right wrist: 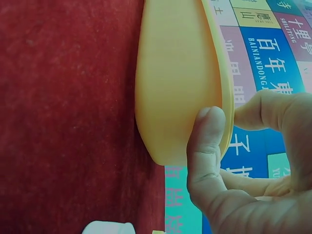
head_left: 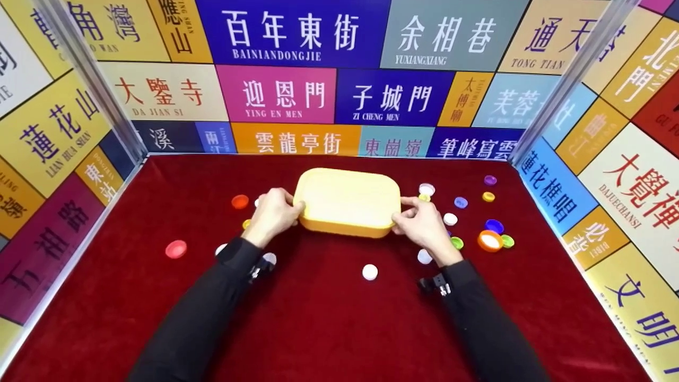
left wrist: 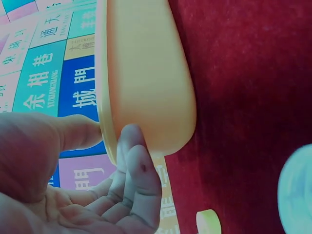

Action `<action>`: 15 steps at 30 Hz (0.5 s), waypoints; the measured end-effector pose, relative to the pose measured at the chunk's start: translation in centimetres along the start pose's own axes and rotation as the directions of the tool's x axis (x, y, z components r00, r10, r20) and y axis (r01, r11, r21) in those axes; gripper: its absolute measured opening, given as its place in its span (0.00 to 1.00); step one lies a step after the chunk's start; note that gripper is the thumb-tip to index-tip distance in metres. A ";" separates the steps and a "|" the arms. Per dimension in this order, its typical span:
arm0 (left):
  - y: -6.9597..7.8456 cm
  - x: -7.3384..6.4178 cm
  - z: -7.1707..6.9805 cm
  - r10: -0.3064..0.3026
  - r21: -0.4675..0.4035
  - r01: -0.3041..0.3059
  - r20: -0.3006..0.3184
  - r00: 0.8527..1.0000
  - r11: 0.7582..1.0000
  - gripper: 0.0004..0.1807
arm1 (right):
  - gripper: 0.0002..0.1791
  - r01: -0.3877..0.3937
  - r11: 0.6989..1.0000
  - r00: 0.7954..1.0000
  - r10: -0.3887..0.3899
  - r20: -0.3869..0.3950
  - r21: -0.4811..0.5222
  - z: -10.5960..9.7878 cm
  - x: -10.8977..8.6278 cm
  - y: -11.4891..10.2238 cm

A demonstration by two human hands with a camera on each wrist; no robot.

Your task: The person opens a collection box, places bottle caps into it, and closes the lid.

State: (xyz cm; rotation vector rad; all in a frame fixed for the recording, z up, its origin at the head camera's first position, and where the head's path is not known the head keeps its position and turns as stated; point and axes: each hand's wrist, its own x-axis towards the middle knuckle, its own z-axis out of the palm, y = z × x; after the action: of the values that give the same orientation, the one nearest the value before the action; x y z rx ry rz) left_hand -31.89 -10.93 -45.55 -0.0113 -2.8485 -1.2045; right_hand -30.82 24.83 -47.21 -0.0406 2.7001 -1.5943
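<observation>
A yellow plastic box (head_left: pixel 347 201) with rounded corners and a flat, paler top is between my two hands near the middle of the red cloth. At its left end my left hand (head_left: pixel 273 215) pinches the rim, thumb on top and fingers against the side below. My right hand (head_left: pixel 424 223) grips the opposite end the same way. Both wrist views show the box's smooth side wall (left wrist: pixel 146 73) tapering toward its base, close over the cloth. A white bottle cap (head_left: pixel 370 272) lies in front of the box.
Several bottle caps lie scattered on the red cloth (head_left: pixel 339 329). On the left are a red cap (head_left: pixel 240 201) and a pink cap (head_left: pixel 176 249). An orange cap (head_left: pixel 489 241), a blue cap (head_left: pixel 494 226) and a purple cap (head_left: pixel 490 181) lie at right. Printed panels (head_left: pixel 292 32) enclose the table.
</observation>
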 end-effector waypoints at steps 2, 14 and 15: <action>0.0 -0.5 -0.2 -0.020 0.003 0.020 0.013 1.000 1.000 0.12 | 0.33 0.013 1.000 1.000 -0.013 0.005 0.000 -0.1 -0.3 0.0; -0.8 -3.4 -1.1 0.005 0.013 -0.006 0.065 0.998 1.000 0.14 | 0.31 0.038 0.999 0.999 -0.039 0.032 0.012 -0.2 -2.0 0.0; -0.9 -3.6 -1.2 0.002 0.019 -0.004 0.071 0.997 1.000 0.15 | 0.31 0.044 0.999 0.998 -0.044 0.034 0.009 -0.2 -2.1 0.0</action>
State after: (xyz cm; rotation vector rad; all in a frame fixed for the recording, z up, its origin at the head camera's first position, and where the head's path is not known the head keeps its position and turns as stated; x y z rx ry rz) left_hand -28.23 -12.40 -45.51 -0.0590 -2.9194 -1.2008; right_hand -28.72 25.07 -47.11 -0.1269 2.6853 -1.5999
